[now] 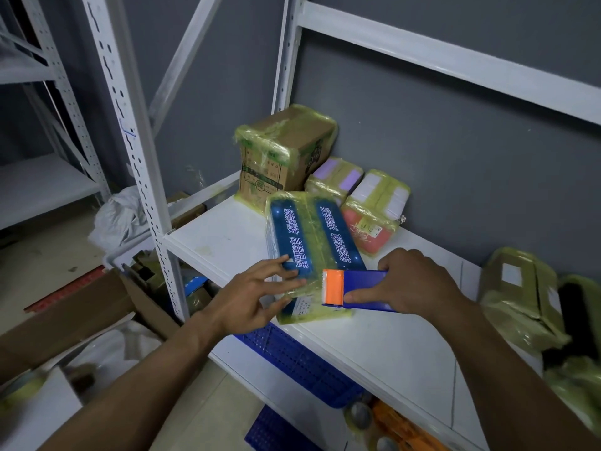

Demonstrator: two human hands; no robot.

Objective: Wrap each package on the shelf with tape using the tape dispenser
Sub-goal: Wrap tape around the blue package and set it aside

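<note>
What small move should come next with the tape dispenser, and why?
Probably draw the tape dispenser along the blue package: its orange head sits at the near end, the right hand grips it, the left hand rests on the package.

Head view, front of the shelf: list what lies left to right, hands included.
left hand → tape dispenser → right hand → tape-wrapped package at far right.

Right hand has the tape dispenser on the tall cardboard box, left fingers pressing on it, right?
Not the cardboard box: the head view shows the right hand holding the tape dispenser against the flat blue package, the left hand pressing its fingers on that package. The cardboard box stands untouched behind.
</note>
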